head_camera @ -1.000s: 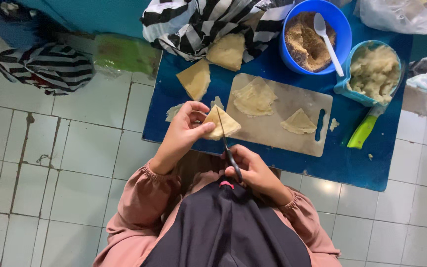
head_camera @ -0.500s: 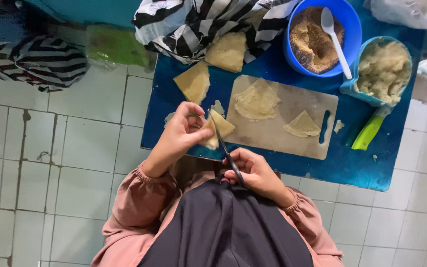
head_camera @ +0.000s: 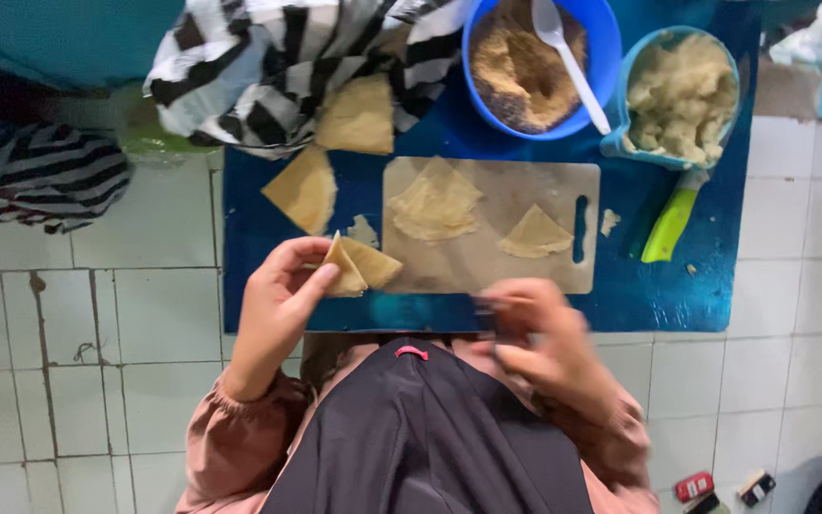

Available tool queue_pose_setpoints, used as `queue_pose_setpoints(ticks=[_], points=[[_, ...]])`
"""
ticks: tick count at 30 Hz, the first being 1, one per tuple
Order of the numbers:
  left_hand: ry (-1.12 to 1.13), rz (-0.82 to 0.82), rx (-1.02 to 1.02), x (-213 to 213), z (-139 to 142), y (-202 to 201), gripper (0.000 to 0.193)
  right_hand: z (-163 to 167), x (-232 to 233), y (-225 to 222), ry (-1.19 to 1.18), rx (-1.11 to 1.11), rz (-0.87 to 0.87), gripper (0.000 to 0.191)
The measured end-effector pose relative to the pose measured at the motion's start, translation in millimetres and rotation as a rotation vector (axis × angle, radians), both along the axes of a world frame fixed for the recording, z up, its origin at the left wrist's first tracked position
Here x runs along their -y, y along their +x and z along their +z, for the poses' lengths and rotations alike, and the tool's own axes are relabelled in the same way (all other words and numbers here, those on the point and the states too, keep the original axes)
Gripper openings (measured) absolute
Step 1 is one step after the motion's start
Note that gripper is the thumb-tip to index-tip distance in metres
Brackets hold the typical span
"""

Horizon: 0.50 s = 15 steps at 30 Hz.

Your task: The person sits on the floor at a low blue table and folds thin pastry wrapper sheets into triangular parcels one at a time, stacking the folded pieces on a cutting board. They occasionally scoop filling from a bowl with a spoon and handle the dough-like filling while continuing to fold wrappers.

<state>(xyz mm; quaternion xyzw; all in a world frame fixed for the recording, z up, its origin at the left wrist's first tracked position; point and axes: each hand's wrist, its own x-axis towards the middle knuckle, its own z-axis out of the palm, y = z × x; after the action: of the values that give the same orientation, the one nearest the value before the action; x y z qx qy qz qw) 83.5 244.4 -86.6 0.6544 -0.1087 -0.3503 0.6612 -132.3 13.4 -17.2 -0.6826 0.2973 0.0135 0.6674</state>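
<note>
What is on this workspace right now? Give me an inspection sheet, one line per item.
Surface: blue mat on a white tiled floor; a pale cutting board lies on the mat.
Job's things: folded triangular pastry sheet in the left hand; two more triangles on the board; two at the mat's top left.
Clutter: blue bowl of brown crumbs with a white spoon; lighter blue bowl of pale filling; green-handled tool; small scraps.
Grips: left hand pinches the pastry; right hand is blurred over the mat's near edge, contents unclear.
Cables: nothing seen.
Surroundings: striped black-and-white cloth at top, more at the left.
</note>
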Motion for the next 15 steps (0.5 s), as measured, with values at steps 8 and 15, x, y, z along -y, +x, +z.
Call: queue_pose_setpoints(ticks=[8, 15], points=[[0.008, 0.062, 0.076, 25, 11, -13, 0.016, 18, 84, -80, -1.242, -0.361, -0.125, 0.039], [-0.048, 0.058, 0.055, 59, 11, -39, 0.016, -17, 133, -51, -1.038, -0.415, 0.018, 0.024]])
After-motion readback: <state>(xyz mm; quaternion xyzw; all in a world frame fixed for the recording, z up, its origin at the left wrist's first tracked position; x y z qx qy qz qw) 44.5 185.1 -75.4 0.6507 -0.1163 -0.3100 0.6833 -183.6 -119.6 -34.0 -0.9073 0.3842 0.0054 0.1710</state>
